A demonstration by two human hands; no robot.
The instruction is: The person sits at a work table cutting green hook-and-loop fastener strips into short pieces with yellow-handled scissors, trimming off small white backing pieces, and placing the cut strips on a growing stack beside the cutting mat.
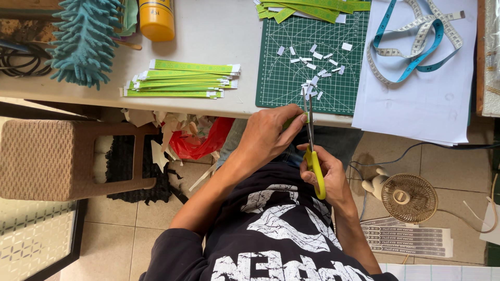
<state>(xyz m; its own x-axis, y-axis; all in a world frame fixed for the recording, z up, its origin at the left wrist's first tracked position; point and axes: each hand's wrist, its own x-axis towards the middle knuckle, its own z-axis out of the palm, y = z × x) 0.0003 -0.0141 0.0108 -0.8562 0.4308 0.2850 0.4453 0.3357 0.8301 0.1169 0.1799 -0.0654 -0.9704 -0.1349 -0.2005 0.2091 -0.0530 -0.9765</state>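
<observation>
At the far left of the table [219,36], a fuzzy teal duster [83,41] is lying beside a yellow bottle [156,20] with a small label I am leaving unread. Just right of them, a neat stack of green paper strips [179,79] with white ends is resting near the table's front edge; these look already trimmed, judging by their even ends. Below the edge, paper offcuts are spilling over a red plastic bag [200,143] on the floor.

In the middle, my left hand [268,135] is pinching a green strip [292,122], fingers closed on it, just in front of the table edge. My right hand [325,174] is gripping the yellow-handled scissors [312,145], fingers wrapped tight around the handles, the blades pointing up toward the strip.

Beyond them, the green cutting mat [312,78] is holding scattered small white snippets [315,65], and a looser pile of green strips [312,9] is waiting at its top edge, seemingly still to be cut. Further right, a blue and white measuring tape [414,39] is curling on white paper sheets [416,104].
</observation>
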